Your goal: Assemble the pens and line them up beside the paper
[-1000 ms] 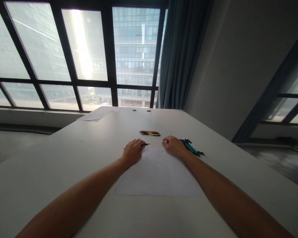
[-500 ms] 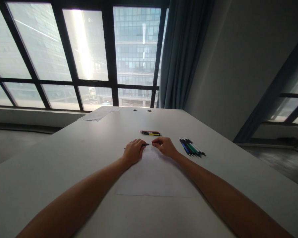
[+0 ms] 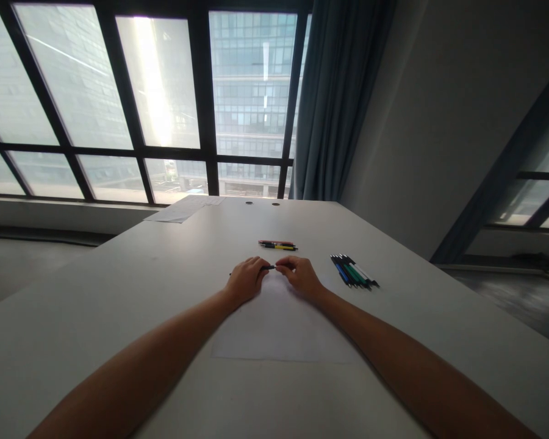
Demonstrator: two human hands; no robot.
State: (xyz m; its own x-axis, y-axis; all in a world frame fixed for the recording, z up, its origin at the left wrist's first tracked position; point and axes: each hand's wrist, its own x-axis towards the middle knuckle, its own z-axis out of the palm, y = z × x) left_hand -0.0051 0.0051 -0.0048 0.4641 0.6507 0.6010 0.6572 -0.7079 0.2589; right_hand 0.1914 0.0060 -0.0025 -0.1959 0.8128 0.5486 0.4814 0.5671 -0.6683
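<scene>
At table centre, on the far edge of the paper sheet (image 3: 283, 323) | left hand (image 3: 246, 279) closed around black pen (image 3: 269, 267) barrel | right hand (image 3: 301, 274) has slid in from 3 o'clock, now pinching the pen tip | spare pens (image 3: 353, 271) at 3 o'clock, two more pens (image 3: 277, 245) at 12.

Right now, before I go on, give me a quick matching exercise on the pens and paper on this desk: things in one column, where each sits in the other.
Things:
1. black pen
2. yellow pen
3. bunch of pens
4. paper sheet

Places:
A. flat on the table under both wrists
B. between the left hand and the right hand
C. lying to the right of the right hand
D. beyond the hands, toward the window

Pairs: 1-B, 2-D, 3-C, 4-A
</scene>
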